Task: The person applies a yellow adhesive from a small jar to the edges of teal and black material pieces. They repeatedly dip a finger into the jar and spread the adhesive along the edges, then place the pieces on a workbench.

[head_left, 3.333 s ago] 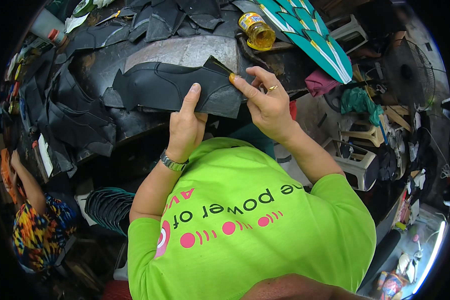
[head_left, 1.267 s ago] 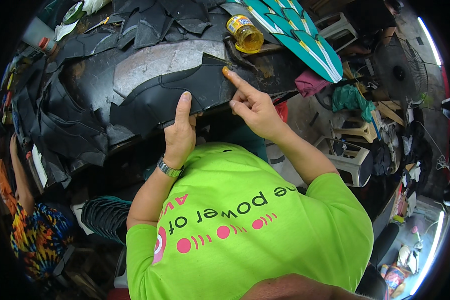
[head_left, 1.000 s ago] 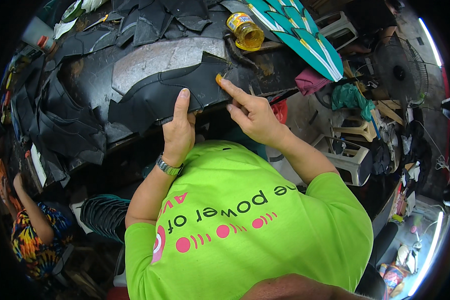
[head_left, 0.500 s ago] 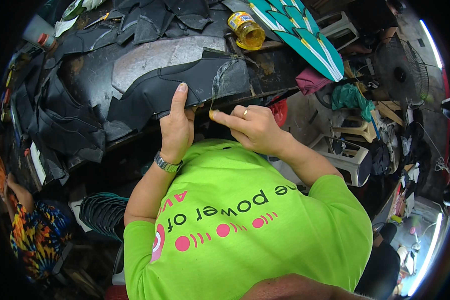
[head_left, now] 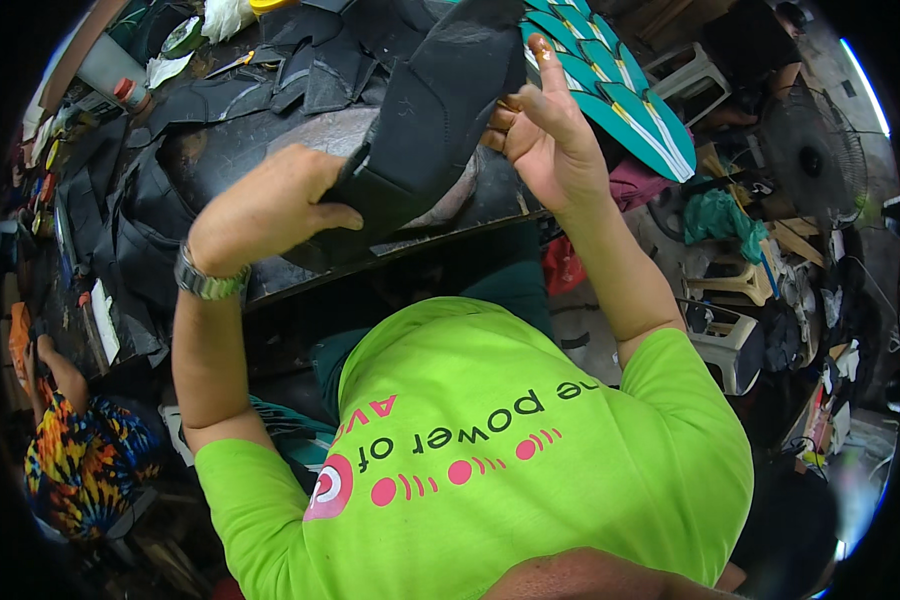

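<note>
A black, curved sheet piece (head_left: 425, 115), perhaps leather or a leather-like material, is raised above the workbench between my two hands. My left hand (head_left: 270, 205) grips its lower left edge, the thumb in front and the fingers out of sight behind it. At its right edge, the curled fingers of my right hand (head_left: 560, 145) hold on, while the index finger points up with yellowish paste on its tip. Behind the raised piece, a grey worn slab (head_left: 335, 125) lies partly covered on the bench. More black cut pieces (head_left: 315, 70) are heaped past it.
Teal sole-shaped pieces with white strips (head_left: 635, 125) fan out at the far right. On the left lie further black pieces (head_left: 125, 215) and a red-capped container (head_left: 130, 92). Right of the bench are a fan (head_left: 810, 150) and a plastic stool (head_left: 720, 345). Another person (head_left: 85, 450) is at lower left.
The black piece has been lifted off the bench and turned more upright. My left hand moved left, and my right hand rose to the piece's right edge. The yellow paste jar is now hidden.
</note>
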